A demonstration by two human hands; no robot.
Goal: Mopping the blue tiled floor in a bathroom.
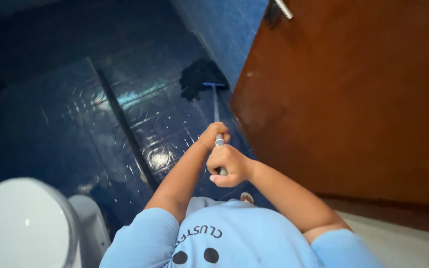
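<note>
Both my hands grip the thin metal handle [216, 106] of a mop. My left hand [213, 135] is closed around it farther down the shaft. My right hand [229, 166] is closed around its upper end, close to my light blue shirt [234, 238]. The dark stringy mop head [198, 77] with a blue collar rests on the wet, glossy dark blue tiled floor [125, 109], near the corner where the blue tiled wall [224, 30] meets the door.
A brown wooden door [348, 99] fills the right side, with a metal handle [284, 9] at the top. A white toilet [21, 223] with its lid down stands at the lower left. A pale threshold strip [403, 238] runs under the door.
</note>
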